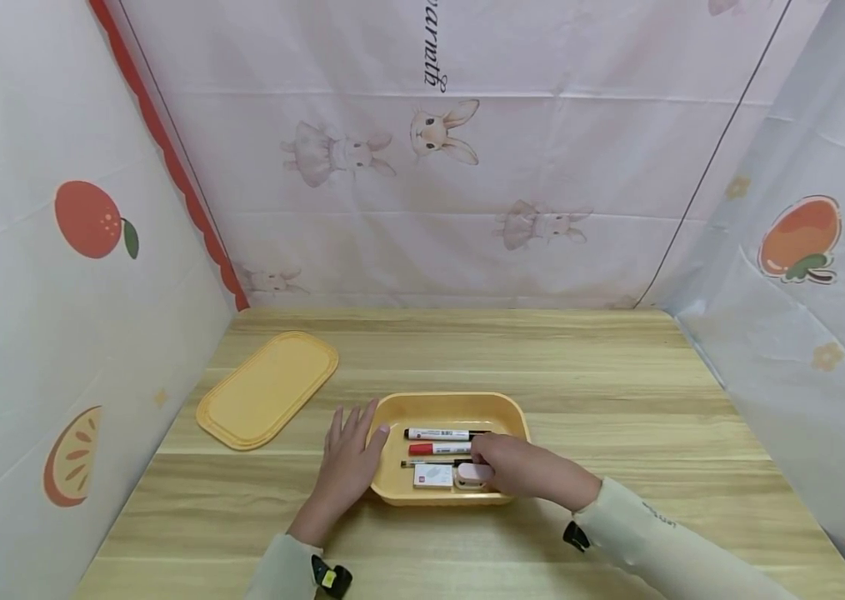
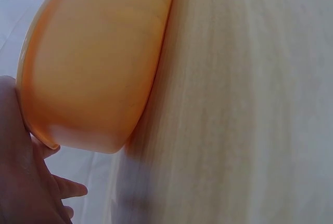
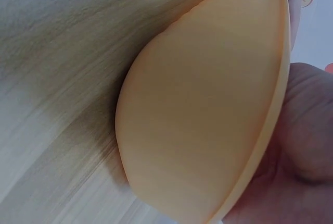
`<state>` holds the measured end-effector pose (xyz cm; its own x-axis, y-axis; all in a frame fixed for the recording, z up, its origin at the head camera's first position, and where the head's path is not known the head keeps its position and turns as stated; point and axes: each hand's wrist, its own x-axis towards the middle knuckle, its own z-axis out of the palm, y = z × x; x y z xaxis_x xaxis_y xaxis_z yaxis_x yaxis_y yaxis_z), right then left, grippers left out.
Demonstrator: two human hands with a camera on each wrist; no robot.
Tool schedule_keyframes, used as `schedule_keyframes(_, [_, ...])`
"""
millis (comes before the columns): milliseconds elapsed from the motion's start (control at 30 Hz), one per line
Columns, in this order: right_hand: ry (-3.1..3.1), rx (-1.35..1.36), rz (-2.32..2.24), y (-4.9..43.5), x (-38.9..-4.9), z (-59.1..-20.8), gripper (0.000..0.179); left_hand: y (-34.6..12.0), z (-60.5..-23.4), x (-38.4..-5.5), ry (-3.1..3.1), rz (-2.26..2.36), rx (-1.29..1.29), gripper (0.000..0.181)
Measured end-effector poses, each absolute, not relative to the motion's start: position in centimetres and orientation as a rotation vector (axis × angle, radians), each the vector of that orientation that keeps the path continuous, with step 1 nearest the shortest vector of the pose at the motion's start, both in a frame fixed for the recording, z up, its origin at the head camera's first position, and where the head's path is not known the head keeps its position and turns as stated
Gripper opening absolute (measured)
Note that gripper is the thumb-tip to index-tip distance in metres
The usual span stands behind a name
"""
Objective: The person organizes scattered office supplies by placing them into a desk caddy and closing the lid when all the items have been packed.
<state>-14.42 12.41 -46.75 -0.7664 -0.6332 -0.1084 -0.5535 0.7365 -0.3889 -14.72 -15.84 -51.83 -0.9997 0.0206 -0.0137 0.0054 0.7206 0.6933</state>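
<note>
A yellow plastic box (image 1: 452,500) stands on the table, seen from outside in both wrist views. My left hand (image 1: 348,458) rests against its left rim, fingers spread and thumb over the edge. My right hand (image 1: 516,467) reaches over the right side with curled fingers and grips the right end of a small pale pink stapler (image 1: 472,472). Beside the stapler lies a small white box (image 1: 432,476). Behind them are a thin pen (image 1: 415,463), a red-capped marker (image 1: 430,449) and a black-capped marker (image 1: 437,434). The right fingertips are partly hidden.
A flat yellow lid (image 1: 268,390) lies on the wooden table (image 1: 587,367) at the back left. Printed cloth walls (image 1: 392,250) border the table at the back and both sides.
</note>
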Motion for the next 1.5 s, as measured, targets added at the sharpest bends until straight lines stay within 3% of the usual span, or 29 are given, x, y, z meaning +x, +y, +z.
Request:
schedule_keyframes(367, [2.683,-0.86,-0.532,12.4,-14.4,-46.1,0.01,-15.9,-51.9,-14.5,2.883,1.189,0.002,0.06])
schedule_keyframes(567, [2.669,-0.762,-0.671,12.0,-14.6,-45.1,0.029,-16.0,-51.9,-14.6,2.923,1.172,0.033,0.06])
schedule_keyframes(700, [2.717,-0.735,-0.791,10.8,-14.5,-44.3,0.032,-16.7,-51.4,-14.6,2.93,1.236,0.05,0.059])
schedule_keyframes(1067, [2.796,-0.606,-1.247,2.9,-13.5,-42.7,0.024,-22.1,-49.1,-16.4,3.127,1.316,-0.026,0.057])
schedule_keyframes(1500, [2.859,-0.648,-1.514,-7.8,-12.3,-41.4,0.019,-30.8,-48.8,-21.3,3.358,1.012,-0.246,0.059])
